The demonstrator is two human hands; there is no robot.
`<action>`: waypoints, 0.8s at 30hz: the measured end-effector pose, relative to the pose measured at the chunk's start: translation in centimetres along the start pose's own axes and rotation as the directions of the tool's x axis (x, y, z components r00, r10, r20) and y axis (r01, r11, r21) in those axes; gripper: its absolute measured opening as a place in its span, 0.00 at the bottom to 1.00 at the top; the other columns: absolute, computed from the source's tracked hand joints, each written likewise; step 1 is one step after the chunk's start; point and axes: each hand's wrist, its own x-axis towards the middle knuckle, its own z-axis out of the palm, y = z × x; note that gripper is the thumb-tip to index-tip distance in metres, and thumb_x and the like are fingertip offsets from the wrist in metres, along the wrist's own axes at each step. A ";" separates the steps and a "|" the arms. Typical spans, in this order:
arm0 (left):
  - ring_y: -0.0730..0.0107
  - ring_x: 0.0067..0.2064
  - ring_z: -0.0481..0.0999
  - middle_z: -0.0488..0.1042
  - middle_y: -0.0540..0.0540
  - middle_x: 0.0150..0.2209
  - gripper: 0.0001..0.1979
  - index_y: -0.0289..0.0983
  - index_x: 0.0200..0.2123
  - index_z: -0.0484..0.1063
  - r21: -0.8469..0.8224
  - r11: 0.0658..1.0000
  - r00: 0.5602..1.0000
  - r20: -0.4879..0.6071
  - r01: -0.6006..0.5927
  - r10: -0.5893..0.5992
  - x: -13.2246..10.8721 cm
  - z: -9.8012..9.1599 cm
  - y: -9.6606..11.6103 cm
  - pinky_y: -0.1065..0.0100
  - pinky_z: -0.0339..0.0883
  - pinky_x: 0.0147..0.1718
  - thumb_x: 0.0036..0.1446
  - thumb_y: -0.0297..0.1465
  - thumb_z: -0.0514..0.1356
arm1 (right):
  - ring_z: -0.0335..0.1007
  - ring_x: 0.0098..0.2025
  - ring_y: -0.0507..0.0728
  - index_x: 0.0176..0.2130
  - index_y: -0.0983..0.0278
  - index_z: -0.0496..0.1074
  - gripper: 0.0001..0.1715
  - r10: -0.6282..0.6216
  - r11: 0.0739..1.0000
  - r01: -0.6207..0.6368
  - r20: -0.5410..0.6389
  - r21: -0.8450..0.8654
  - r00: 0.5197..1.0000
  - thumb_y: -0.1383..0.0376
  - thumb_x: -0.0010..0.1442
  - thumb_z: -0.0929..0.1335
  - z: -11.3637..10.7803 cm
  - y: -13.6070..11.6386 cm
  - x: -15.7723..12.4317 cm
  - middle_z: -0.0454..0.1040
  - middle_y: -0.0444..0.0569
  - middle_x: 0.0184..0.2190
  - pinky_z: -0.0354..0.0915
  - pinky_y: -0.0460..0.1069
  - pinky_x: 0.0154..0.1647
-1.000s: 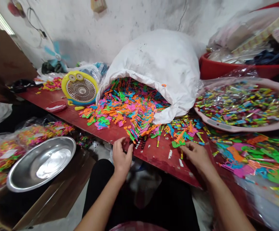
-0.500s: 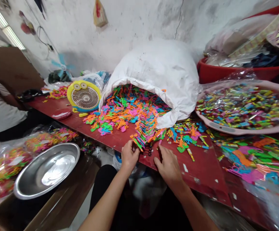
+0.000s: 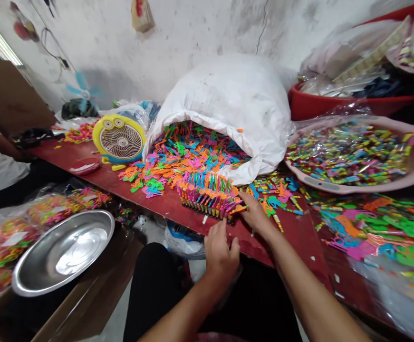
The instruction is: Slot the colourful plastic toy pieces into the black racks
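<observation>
A dark rack (image 3: 207, 213) stands on the red table in front of me, filled with rows of small colourful plastic pieces (image 3: 210, 192). The bases of the pieces line its near side. My right hand (image 3: 255, 213) is closed at the rack's right end, its fingertips partly hidden beside an orange piece. In front of the same end is my left hand (image 3: 221, 251), its thumb apart from the forward-pointing fingers, with nothing seen in it. Behind the rack, loose plastic pieces (image 3: 178, 156) spill from a large white sack (image 3: 228, 90).
A yellow fan (image 3: 121, 140) stands left of the sack. To the right, a pink basin (image 3: 361, 187) holds many small striped tubes, with loose pieces beside it. A metal bowl (image 3: 32, 270) sits lower left near bagged pieces. A person (image 3: 0, 161) sits at far left.
The rack has been turned from pointing away to lying sideways along the table edge. My left hand has moved right and nearer to me; my right hand has moved forward to the rack's right end.
</observation>
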 end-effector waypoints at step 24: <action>0.54 0.69 0.58 0.67 0.45 0.63 0.20 0.41 0.51 0.76 0.309 0.666 0.723 0.441 -0.679 0.532 14.0 -7.7 2.8 0.48 0.57 0.65 0.70 0.37 0.46 | 0.70 0.30 0.54 0.36 0.63 0.81 0.14 0.385 0.838 -0.335 -0.031 0.431 0.922 0.58 0.53 0.71 1.7 -5.5 -3.6 0.77 0.48 0.33 0.66 0.48 0.31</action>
